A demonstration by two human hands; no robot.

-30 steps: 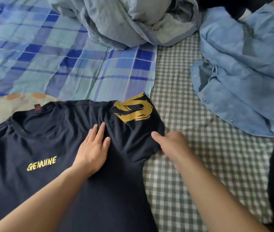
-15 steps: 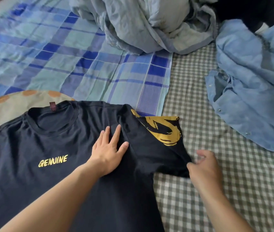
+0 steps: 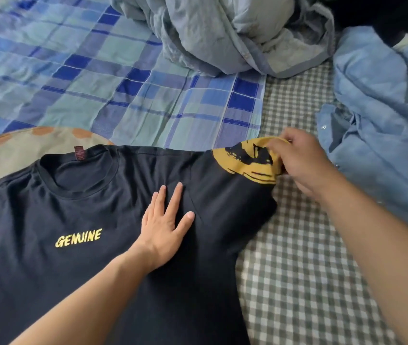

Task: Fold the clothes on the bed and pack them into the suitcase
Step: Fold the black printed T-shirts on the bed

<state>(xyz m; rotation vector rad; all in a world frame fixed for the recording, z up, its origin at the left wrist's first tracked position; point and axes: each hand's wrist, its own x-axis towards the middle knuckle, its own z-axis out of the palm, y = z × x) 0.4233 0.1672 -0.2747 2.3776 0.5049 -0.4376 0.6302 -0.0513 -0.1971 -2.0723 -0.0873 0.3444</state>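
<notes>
Two hands on one garment: black T-shirt [image 3: 73,282] lies face up on the bed, collar [image 3: 78,175] toward the far side, hem end running out of the bottom of the view, so its long axis goes near-to-far with the neck pointing away from the person. "GENUINE" in yellow reads upright from the camera side. Left hand [image 3: 165,225] lies flat on the chest fabric just right of the lettering, fingers straight and spread, pointing away, pressing the cloth down and gripping nothing. Right hand [image 3: 302,163] has its fingers curled, pinching the end of the right sleeve [image 3: 235,192], which stretches out sideways to the right, roughly across the body axis and angled slightly away. Sleeve end shows a yellow print with black marks [image 3: 247,163] (partly covered by the fingers, so the full design isn't readable). Shirt body rests partly on a blue plaid sheet [image 3: 98,83] and partly on a grey-green checked sheet [image 3: 297,270]; the sleeve lies over the boundary between them. Light blue denim shirt [image 3: 384,133] sits crumpled to the right, just beside the right hand, not touching the T-shirt. Bunched grey-blue quilt [image 3: 222,33] at the far side, well apart from the T-shirt. Pale cushion with orange dots [image 3: 23,150] is tucked under the shirt's left shoulder area.
</notes>
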